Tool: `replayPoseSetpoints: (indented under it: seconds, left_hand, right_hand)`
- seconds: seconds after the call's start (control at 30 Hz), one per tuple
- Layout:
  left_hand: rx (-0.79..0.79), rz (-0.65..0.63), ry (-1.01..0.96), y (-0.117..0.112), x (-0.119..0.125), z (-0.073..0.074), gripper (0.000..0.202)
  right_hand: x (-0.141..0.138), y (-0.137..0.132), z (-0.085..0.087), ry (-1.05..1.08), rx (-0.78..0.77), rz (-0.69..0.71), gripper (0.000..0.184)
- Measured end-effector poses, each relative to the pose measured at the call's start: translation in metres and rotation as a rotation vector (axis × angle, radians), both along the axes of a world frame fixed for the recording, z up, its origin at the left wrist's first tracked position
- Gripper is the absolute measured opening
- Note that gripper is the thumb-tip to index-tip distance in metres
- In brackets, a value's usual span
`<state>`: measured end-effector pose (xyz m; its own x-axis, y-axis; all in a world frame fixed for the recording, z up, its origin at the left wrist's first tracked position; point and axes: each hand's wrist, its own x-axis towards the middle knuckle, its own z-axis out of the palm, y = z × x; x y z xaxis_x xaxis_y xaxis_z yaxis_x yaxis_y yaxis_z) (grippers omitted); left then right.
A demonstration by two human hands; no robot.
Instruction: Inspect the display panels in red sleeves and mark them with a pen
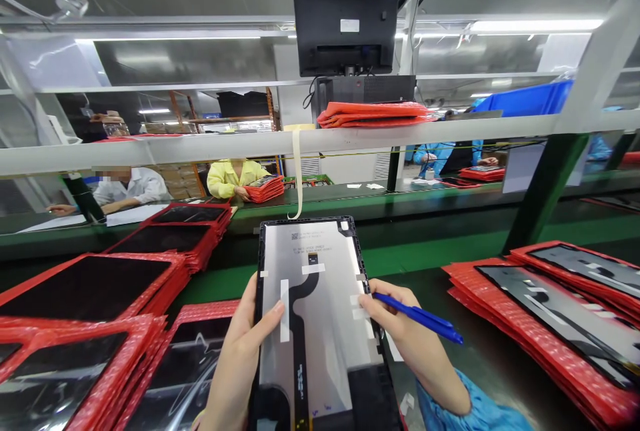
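We hold a tablet display panel (327,334) at centre, tilted over the dark workbench (483,368), its silvery back turned toward us, presumably so that the black flex cable (299,344) and white tape strip (285,324) lie in plain sight; our left hand (245,344) clasps the left edge, thumb pressed on the back near the strip, the fingers behind hidden from view; our right hand (400,318) closes at the opposite edge, thumb laid by small white tabs (358,313), and also grips a blue pen (425,318) pointing off to the right, likely to keep it handy; around us, red bubble-wrap sleeves (507,318) sit stacked on both sides beneath other panels, apparently as cushioning.
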<state>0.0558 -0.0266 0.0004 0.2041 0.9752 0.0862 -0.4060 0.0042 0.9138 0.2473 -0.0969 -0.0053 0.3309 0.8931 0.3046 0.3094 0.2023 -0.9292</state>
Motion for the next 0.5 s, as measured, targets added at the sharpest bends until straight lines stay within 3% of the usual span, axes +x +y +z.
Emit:
replayPoseSetpoints:
  seconds: [0.13,0.23,0.33,0.37,0.4,0.47,0.5]
  left_hand:
    - [0.008,-0.028,-0.012,0.000,0.000,0.000,0.077]
    - [0.027,-0.039,-0.016,-0.002,0.001,0.002,0.075]
    - [0.025,-0.060,-0.035,-0.003,0.000,0.004,0.075]
    - [0.018,-0.065,-0.039,-0.002,0.000,0.004,0.076]
    - [0.008,-0.054,-0.037,-0.001,-0.001,0.003,0.075]
    - [-0.009,-0.009,-0.014,0.001,-0.002,0.001,0.073]
    - [-0.015,0.009,0.000,0.003,-0.002,-0.001,0.072]
  right_hand:
    - [0.002,0.003,-0.003,-0.008,-0.001,-0.001,0.036]
    - [0.002,0.001,-0.005,-0.025,0.048,-0.060,0.019]
    - [-0.008,-0.011,-0.009,-0.250,0.267,-0.310,0.049]
    - [-0.013,-0.016,-0.012,-0.365,0.351,-0.350,0.048]
    - [-0.019,-0.021,-0.015,-0.475,0.418,-0.321,0.041]
    - [-0.031,-0.026,-0.023,-0.631,0.496,-0.086,0.017]
    - [-0.037,-0.027,-0.026,-0.687,0.531,0.022,0.016]
